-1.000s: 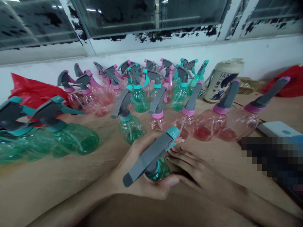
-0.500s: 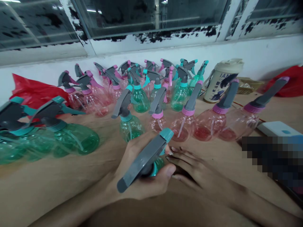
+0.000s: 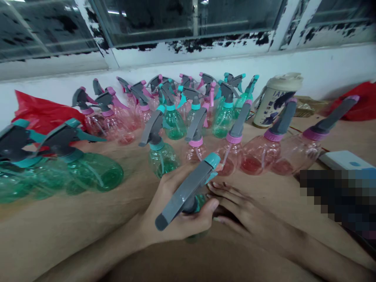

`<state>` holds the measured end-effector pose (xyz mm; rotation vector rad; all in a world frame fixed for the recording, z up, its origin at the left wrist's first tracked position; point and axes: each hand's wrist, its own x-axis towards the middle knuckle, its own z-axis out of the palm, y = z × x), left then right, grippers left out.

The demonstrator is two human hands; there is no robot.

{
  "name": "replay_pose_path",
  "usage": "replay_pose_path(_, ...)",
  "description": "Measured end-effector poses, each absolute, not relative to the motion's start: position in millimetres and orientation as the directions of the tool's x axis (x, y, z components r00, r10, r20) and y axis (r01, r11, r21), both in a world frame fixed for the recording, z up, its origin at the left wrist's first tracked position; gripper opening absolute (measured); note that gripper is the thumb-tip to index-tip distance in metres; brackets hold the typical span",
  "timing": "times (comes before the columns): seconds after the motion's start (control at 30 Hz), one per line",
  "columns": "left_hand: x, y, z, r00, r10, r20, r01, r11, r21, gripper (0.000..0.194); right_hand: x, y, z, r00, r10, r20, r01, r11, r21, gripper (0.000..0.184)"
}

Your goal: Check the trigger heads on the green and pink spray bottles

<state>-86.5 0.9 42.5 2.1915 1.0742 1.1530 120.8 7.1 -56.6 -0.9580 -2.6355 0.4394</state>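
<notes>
My left hand (image 3: pixel 173 211) is wrapped round the neck of a green spray bottle (image 3: pixel 190 186), whose grey and teal head points up and to the right. The hand and head hide most of its body. Beside it, my right hand (image 3: pixel 235 205) rests on the tabletop with fingers stretched out, its fingertips close to the bottle. Whether they touch it I cannot tell. Just beyond stand a green spray bottle (image 3: pixel 164 158) and a row of pink ones, among them a clear pink spray bottle (image 3: pixel 258 156) with a little liquid inside.
Several green spray bottles (image 3: pixel 94 172) stand at the left, before a red plastic bag (image 3: pixel 44 113). More pink and green bottles crowd along the wall. At the back right are a cream tumbler (image 3: pixel 274 102), another red bag (image 3: pixel 357 102) and a white box (image 3: pixel 343 159).
The held spray bottle and my left hand have shifted slightly right and away from me. My right hand has stayed nearly in place.
</notes>
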Motion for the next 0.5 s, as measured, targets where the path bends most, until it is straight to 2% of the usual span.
replay_pose_path(0.5, -87.7, -0.5, 41.7, 0.364, 0.788, 0.497, 0.476, -0.616, 0.628, 0.028, 118.7, 2.7, -50.9, -0.714, 0.676, 0.185, 0.572, 0.714, -0.403, 0.045)
